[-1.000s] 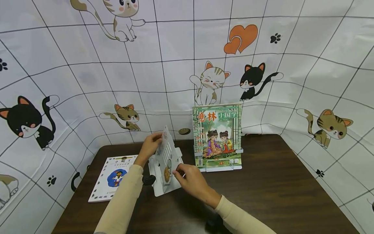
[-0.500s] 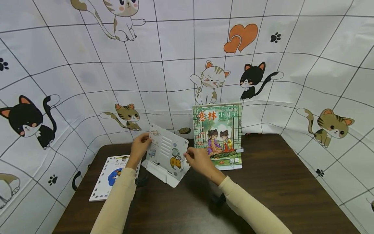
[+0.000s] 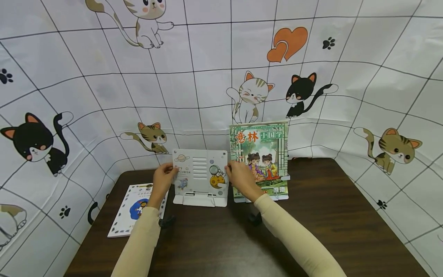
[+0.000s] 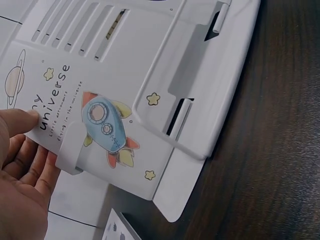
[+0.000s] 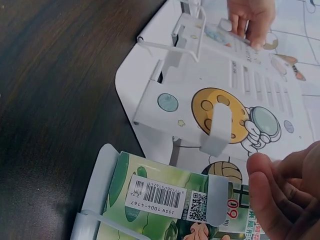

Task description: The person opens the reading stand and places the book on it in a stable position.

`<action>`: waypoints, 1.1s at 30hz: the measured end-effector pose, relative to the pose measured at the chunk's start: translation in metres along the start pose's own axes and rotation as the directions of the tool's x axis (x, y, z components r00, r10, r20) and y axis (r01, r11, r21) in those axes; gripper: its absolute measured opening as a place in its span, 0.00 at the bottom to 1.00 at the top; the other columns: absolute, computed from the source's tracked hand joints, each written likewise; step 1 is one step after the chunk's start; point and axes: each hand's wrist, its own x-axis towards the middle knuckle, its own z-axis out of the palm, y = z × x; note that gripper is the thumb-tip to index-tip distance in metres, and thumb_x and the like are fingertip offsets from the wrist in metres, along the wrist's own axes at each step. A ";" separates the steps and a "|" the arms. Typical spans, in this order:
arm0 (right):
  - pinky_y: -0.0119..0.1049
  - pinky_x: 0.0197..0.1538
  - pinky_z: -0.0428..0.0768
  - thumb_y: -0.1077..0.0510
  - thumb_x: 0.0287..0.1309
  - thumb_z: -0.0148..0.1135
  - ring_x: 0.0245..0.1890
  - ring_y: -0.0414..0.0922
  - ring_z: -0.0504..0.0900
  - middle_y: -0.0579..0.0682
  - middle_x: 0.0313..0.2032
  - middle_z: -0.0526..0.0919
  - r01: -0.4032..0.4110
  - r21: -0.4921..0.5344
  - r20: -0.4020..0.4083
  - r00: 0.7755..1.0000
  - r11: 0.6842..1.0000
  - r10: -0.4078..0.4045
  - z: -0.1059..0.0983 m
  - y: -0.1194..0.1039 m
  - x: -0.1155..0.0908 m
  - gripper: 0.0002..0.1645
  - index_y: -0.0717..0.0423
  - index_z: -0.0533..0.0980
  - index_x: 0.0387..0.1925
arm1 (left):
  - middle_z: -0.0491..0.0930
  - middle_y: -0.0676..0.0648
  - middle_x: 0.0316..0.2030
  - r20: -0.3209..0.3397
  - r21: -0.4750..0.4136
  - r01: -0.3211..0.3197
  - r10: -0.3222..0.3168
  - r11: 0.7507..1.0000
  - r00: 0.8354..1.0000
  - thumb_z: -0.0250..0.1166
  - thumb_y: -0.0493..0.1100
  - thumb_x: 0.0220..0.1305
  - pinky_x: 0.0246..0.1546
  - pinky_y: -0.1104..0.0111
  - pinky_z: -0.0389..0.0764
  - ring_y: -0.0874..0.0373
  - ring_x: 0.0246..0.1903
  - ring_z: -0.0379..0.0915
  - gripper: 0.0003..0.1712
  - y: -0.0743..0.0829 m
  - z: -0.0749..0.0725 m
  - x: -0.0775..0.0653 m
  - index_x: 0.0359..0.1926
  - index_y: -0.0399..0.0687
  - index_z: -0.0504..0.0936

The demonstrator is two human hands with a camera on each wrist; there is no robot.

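Observation:
A white book stand [image 3: 199, 184] with space pictures on its back panel stands upright on the table, facing me. My left hand [image 3: 163, 177] pinches its left edge. In the left wrist view the thumb [image 4: 20, 121] lies on the front by the printed lettering, with the fingers behind the panel. At the opposite edge is my right hand [image 3: 241, 177]; in the right wrist view its curled fingertips [image 5: 259, 175] come right to the panel's edge, beside the astronaut picture. A white page clip [image 5: 219, 129] sticks out near that edge. No book rests on this stand.
Close on the right, a second stand holds a green magazine [image 3: 264, 154], partly behind my right hand. A white book [image 3: 133, 209] lies flat at the left, partly covered by my left arm. The brown table [image 3: 328, 215] meets a cat-patterned wall covering [image 3: 194, 88].
Both hands have turned the book stand from edge-on, through a slant, to face me squarely. The right hand has moved up and right; the left slightly left and down.

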 end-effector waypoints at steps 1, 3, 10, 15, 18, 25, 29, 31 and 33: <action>0.33 0.23 0.72 0.54 0.78 0.62 0.18 0.39 0.76 0.49 0.24 0.83 0.007 -0.011 -0.012 1.000 1.000 -0.007 0.001 0.000 0.001 0.13 0.56 0.84 0.36 | 0.82 0.32 0.54 -0.001 -0.001 0.003 -0.003 1.000 1.000 0.66 0.42 0.76 0.40 0.81 0.74 0.59 0.46 0.78 0.22 0.000 0.000 -0.001 0.63 0.30 0.80; 0.34 0.22 0.72 0.55 0.78 0.62 0.18 0.40 0.76 0.48 0.22 0.82 0.024 -0.031 -0.036 0.999 0.999 -0.025 0.003 0.001 0.002 0.14 0.56 0.83 0.34 | 0.82 0.33 0.55 -0.001 -0.003 0.015 -0.015 1.000 1.000 0.66 0.42 0.77 0.41 0.80 0.73 0.57 0.48 0.78 0.22 0.000 0.000 -0.003 0.63 0.31 0.80; 0.36 0.23 0.76 0.56 0.78 0.62 0.16 0.40 0.77 0.49 0.20 0.82 0.051 -0.058 -0.088 0.995 0.997 -0.056 0.006 0.001 0.005 0.14 0.57 0.83 0.33 | 0.81 0.35 0.56 0.008 -0.003 0.034 -0.034 0.999 0.999 0.65 0.44 0.78 0.43 0.78 0.74 0.54 0.50 0.78 0.22 0.000 -0.003 -0.008 0.63 0.33 0.80; 0.34 0.21 0.78 0.57 0.78 0.62 0.11 0.38 0.77 0.51 0.21 0.83 0.063 -0.034 -0.076 0.995 0.997 -0.066 0.006 0.001 0.005 0.13 0.59 0.83 0.35 | 0.81 0.35 0.55 0.011 -0.014 0.049 -0.049 0.999 0.999 0.65 0.46 0.78 0.41 0.80 0.74 0.57 0.48 0.78 0.22 -0.001 -0.005 -0.011 0.62 0.33 0.80; 0.34 0.20 0.78 0.57 0.78 0.62 0.10 0.37 0.76 0.52 0.21 0.84 0.072 -0.031 -0.082 0.994 0.997 -0.074 0.007 0.001 0.005 0.12 0.60 0.83 0.37 | 0.81 0.35 0.56 0.012 -0.019 0.057 -0.057 0.998 0.998 0.65 0.46 0.78 0.41 0.80 0.74 0.54 0.50 0.79 0.22 -0.002 -0.006 -0.013 0.62 0.34 0.80; 0.32 0.20 0.77 0.57 0.78 0.62 0.11 0.37 0.76 0.52 0.22 0.84 0.057 -0.028 -0.072 0.996 0.998 -0.059 0.006 0.002 0.005 0.12 0.60 0.83 0.37 | 0.81 0.35 0.57 0.012 -0.031 0.039 -0.039 0.999 0.999 0.65 0.45 0.78 0.41 0.80 0.75 0.54 0.51 0.79 0.22 -0.001 -0.007 -0.015 0.62 0.35 0.80; 0.30 0.19 0.74 0.57 0.78 0.61 0.12 0.36 0.75 0.51 0.22 0.84 0.058 -0.025 -0.102 0.993 0.998 -0.060 0.002 -0.003 0.002 0.12 0.59 0.84 0.38 | 0.81 0.35 0.59 0.018 -0.039 0.015 -0.015 0.999 1.000 0.64 0.44 0.79 0.47 0.79 0.79 0.60 0.51 0.79 0.21 -0.003 -0.017 -0.019 0.65 0.38 0.79; 0.29 0.18 0.73 0.59 0.78 0.61 0.12 0.35 0.74 0.51 0.22 0.85 0.065 0.027 -0.113 0.992 0.998 -0.061 -0.001 -0.009 -0.004 0.10 0.60 0.84 0.40 | 0.81 0.34 0.59 0.016 -0.030 -0.002 0.003 1.000 1.000 0.63 0.43 0.80 0.49 0.77 0.81 0.61 0.49 0.81 0.21 -0.006 -0.026 -0.023 0.65 0.37 0.79; 0.29 0.17 0.73 0.60 0.77 0.61 0.11 0.35 0.75 0.53 0.23 0.86 0.071 0.150 -0.070 0.996 0.986 -0.061 -0.002 -0.019 -0.011 0.10 0.62 0.84 0.43 | 0.83 0.33 0.57 0.006 0.020 -0.022 0.022 1.000 1.000 0.62 0.43 0.80 0.49 0.76 0.82 0.59 0.47 0.83 0.20 -0.010 -0.038 -0.029 0.64 0.37 0.80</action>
